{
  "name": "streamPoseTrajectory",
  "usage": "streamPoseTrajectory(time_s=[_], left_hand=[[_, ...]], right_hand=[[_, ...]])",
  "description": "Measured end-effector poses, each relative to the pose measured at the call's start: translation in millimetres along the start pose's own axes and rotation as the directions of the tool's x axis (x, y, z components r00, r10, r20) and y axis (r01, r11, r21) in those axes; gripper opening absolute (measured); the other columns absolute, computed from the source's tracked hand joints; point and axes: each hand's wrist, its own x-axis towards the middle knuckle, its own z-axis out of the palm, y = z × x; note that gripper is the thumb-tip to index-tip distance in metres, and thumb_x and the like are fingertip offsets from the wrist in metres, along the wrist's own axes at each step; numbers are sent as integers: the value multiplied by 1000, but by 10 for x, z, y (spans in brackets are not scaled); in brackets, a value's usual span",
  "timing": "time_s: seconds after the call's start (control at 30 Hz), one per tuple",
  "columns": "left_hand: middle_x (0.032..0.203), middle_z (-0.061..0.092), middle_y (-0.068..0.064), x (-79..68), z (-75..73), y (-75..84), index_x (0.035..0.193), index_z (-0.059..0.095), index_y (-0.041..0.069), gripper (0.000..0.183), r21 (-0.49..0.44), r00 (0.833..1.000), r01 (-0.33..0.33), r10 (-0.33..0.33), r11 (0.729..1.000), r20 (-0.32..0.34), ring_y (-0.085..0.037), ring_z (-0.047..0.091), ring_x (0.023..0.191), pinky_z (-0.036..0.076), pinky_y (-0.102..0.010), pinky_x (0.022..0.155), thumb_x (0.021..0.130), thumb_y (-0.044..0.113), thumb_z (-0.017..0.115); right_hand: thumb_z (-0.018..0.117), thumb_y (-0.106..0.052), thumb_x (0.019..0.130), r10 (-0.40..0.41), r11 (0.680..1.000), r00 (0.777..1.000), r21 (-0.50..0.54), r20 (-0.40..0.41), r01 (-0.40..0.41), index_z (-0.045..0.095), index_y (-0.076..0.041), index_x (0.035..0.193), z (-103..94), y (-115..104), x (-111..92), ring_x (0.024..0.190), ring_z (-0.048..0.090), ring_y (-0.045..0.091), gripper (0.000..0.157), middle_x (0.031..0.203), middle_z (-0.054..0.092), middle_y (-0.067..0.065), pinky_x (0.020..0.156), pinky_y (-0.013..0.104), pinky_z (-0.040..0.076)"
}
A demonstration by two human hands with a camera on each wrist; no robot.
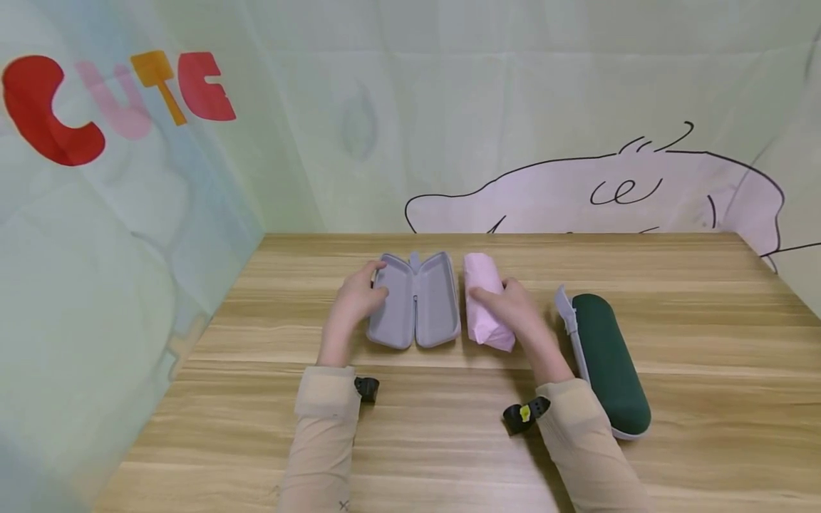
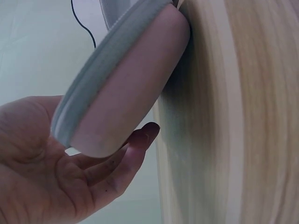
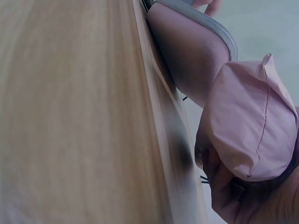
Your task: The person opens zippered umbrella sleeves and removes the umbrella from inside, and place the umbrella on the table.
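An open zip-up case [image 1: 437, 299] with grey lining and a pink outside lies spread in two halves on the table. My left hand [image 1: 360, 293] holds its left half, the thumb over the rim and the other fingers beneath the pink shell [image 2: 126, 93]. Just right of the case, my right hand [image 1: 509, 303] grips a pink fabric bundle [image 1: 481, 285], long and rolled, with a seam at its near end. In the right wrist view the fingers curl under the bundle [image 3: 252, 121]; whatever is inside it is hidden.
A dark green case [image 1: 609, 363] with a grey rim and strap [image 1: 565, 308] lies to the right, beside my right forearm. All of this rests on a wood-grain table [image 1: 423, 442]. A printed cloth backdrop [image 1: 359, 128] stands behind and to the left.
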Motion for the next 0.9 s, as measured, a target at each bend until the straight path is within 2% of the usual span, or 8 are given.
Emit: streamPoseTrajectory(time_s=[0.67, 0.9], left_hand=[[133, 48, -21, -17, -6, 14, 141, 32, 16, 55, 0, 1000, -2, 2, 1000, 23, -33, 55, 110, 50, -43, 85, 88, 15, 46], [133, 48, -21, -15, -9, 5, 141, 31, 16, 55, 3, 1000, -2, 2, 1000, 27, -33, 54, 111, 50, -43, 85, 89, 16, 46]], right_hand=[[57, -53, 80, -23, 999, 1000, -27, 12, 23, 40, 2, 128, 4, 55, 30, 89, 61, 26, 75, 109, 58, 19, 67, 28, 51], [57, -54, 79, -33, 995, 999, -90, -3, 33, 37, 2, 131, 31, 57, 37, 94, 60, 27, 80, 112, 57, 19, 70, 30, 51]])
